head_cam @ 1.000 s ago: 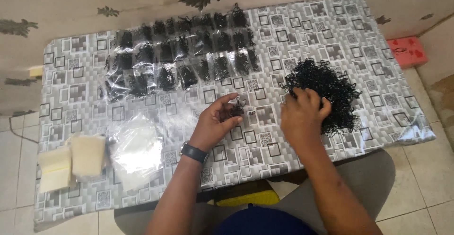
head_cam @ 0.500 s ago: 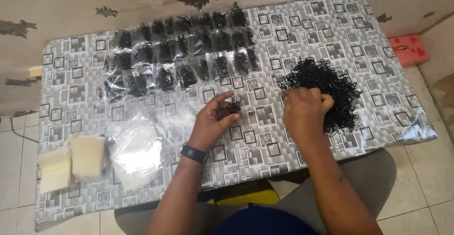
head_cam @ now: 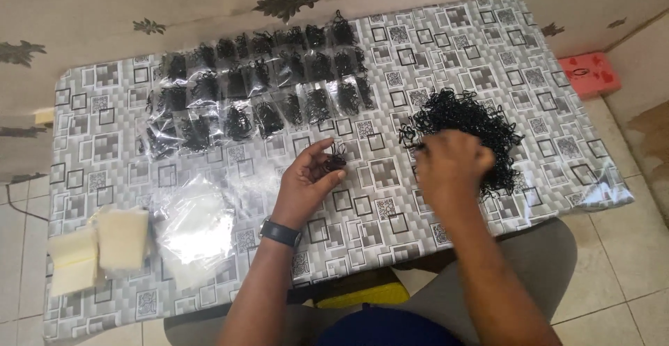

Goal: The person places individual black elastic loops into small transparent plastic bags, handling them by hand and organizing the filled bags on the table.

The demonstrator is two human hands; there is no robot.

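Pinching a small bunch of black hair ties (head_cam: 336, 160) between fingertips of the left hand (head_cam: 306, 182), above the patterned tablecloth (head_cam: 488, 74); right hand (head_cam: 451, 168) curled shut over the loose pile of black ties (head_cam: 481, 119). Rows of filled clear packets (head_cam: 258, 91) beyond.

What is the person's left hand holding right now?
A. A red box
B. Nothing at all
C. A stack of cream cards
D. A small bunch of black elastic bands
D: the left hand is cupped palm-up with a small bunch of black bands at its fingertips, while the right hand reaches into the big loose pile of black bands on the table.
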